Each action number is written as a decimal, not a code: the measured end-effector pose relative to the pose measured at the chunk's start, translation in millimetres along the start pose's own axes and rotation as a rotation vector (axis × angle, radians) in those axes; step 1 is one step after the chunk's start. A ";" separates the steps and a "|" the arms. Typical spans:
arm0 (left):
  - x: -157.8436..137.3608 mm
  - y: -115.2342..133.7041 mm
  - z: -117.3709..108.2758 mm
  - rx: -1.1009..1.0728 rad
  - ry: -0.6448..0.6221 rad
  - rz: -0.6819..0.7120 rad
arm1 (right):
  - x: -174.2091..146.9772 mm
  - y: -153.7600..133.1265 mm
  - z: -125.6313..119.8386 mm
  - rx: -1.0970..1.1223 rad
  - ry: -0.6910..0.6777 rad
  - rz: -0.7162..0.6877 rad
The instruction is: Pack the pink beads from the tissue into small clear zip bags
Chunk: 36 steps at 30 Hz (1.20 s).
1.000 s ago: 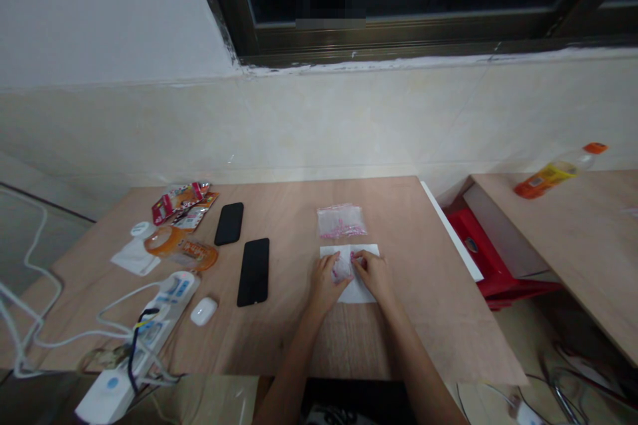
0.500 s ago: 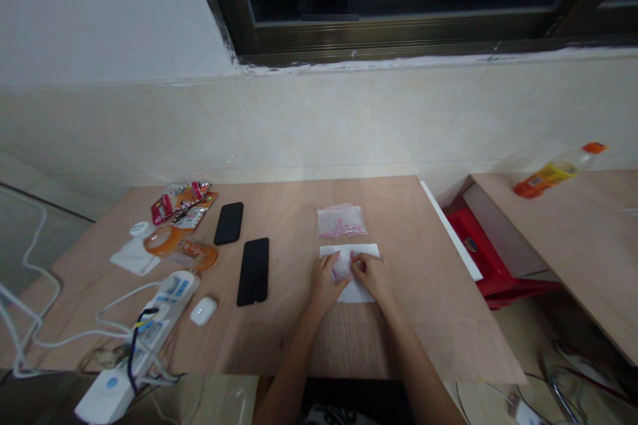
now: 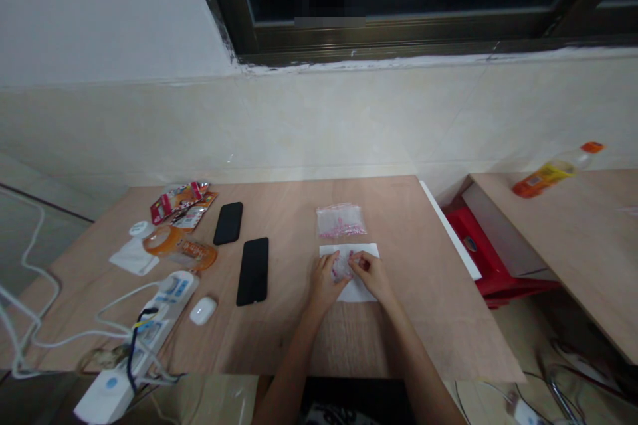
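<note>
A small clear plastic bag with pink bits (image 3: 341, 267) lies over a white sheet of paper (image 3: 357, 291). Around its left side are the thumb and fingers of my left hand (image 3: 323, 281), which grips it. My right hand (image 3: 371, 273) is closed in a pinch at the bag's right edge; its fingertips partly cover what they hold. Just beyond the paper rests a stack of similar clear bags (image 3: 341, 221) with pink marks.
Left of my hands lie two black phones (image 3: 252, 271), a white earphone case (image 3: 203, 311), an orange-labelled bottle (image 3: 182, 249), snack packets (image 3: 179, 201) and a power strip (image 3: 162, 319) with cables. A drink bottle (image 3: 555, 172) stands on the right-hand table (image 3: 588, 232).
My right hand has shifted very slightly to the left along the bag. My left hand keeps its hold, and the other things have stayed put.
</note>
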State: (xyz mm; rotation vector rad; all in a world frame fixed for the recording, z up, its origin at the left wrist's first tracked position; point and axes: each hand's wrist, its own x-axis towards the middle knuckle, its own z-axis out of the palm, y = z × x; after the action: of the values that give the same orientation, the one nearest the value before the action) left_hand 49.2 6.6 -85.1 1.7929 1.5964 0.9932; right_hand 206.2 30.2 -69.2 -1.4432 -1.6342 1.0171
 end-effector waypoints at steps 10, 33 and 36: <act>0.1 0.9 -1.1 -0.009 -0.008 -0.012 | 4.8 6.4 -7.5 -0.280 0.073 0.031; 0.4 0.5 -1.7 -0.013 -0.017 -0.027 | 5.4 0.7 -4.6 -0.463 0.053 0.055; 0.5 0.6 -1.5 -0.014 -0.015 -0.030 | 4.6 5.3 -5.3 -0.379 0.076 0.046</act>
State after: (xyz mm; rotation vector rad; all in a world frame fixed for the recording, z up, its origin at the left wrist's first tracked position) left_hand 48.3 6.9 -83.7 1.7586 1.5988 0.9727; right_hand 212.6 35.6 -71.6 -1.7483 -1.8114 0.6894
